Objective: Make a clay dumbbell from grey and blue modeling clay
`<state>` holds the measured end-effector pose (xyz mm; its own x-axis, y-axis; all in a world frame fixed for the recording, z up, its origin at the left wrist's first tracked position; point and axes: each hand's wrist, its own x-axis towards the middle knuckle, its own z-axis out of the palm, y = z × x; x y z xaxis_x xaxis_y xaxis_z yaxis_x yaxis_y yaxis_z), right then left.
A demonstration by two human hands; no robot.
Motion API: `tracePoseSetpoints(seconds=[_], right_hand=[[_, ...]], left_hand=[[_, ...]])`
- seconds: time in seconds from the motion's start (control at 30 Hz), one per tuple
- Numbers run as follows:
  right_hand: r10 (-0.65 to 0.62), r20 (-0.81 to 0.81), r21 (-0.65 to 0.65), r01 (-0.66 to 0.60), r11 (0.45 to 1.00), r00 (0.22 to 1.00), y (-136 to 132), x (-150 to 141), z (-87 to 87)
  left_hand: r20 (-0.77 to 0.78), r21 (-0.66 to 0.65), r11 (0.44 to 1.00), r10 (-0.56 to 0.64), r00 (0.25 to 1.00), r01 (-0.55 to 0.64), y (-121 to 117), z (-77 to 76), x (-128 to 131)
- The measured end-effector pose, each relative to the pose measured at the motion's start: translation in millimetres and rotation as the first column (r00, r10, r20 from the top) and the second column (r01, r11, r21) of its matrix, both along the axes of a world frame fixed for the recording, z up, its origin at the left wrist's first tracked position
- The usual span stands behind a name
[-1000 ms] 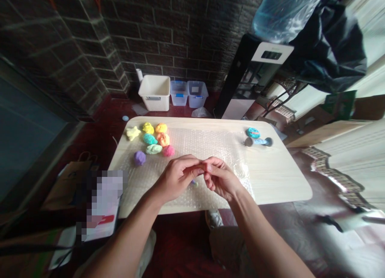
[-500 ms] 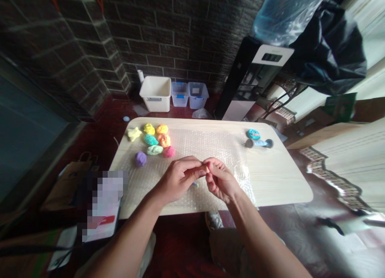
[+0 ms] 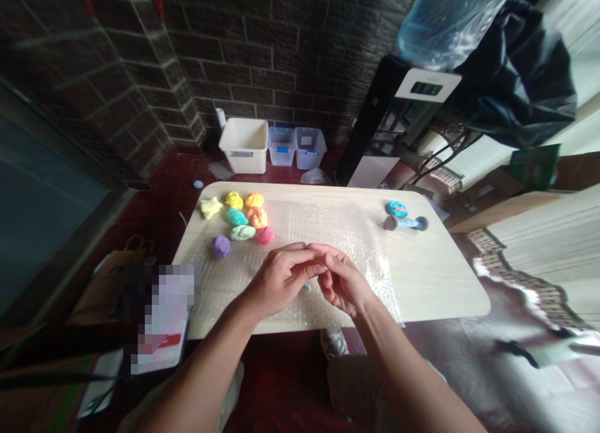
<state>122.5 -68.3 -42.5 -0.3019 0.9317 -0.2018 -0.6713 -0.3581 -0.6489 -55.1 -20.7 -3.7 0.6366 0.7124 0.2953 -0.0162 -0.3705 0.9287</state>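
Observation:
My left hand (image 3: 284, 277) and my right hand (image 3: 345, 282) meet over the front middle of the table, fingertips pinched together. Whatever sits between the fingertips is too small and covered to make out. Just below them a small greenish piece (image 3: 307, 287) shows on the bubble wrap (image 3: 304, 223), partly hidden by my left hand. Beyond my left hand lie soft clay-like lumps: a purple lump (image 3: 220, 247), a pink lump (image 3: 265, 235), a pale green lump (image 3: 242, 233), a teal lump (image 3: 237, 217), an orange lump (image 3: 257, 218), and several yellowish ones.
On the table's (image 3: 440, 283) right side are a blue round piece (image 3: 397, 209) and a dumbbell-shaped object (image 3: 407, 223). Behind the table, a white bin (image 3: 244, 147) and two clear bins (image 3: 309, 149) stand on the floor near a water dispenser (image 3: 375, 120).
My fingertips have shifted slightly against each other, with the fingers of both hands now overlapping more at the top. The lumps on the table stay where they were.

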Motion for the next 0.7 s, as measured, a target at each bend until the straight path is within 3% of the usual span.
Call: tracePoseSetpoints(seconds=[0.43,0.57,0.7], right_hand=[[0.012,-0.001,0.038,-0.012,0.999,1.000,0,-4,2.9],[0.006,-0.012,0.048,-0.006,0.999,1.000,2,-2,5.6],[-0.017,-0.029,0.051,0.018,0.999,0.999,0,5,10.3]], left_hand=[[0.036,0.037,0.997,0.074,0.997,-0.075,-1,-4.4,0],[0.057,-0.068,0.997,0.037,0.998,-0.033,3,-5.5,-1],[0.081,-0.298,0.952,-0.042,0.996,0.065,3,-1.9,-1]])
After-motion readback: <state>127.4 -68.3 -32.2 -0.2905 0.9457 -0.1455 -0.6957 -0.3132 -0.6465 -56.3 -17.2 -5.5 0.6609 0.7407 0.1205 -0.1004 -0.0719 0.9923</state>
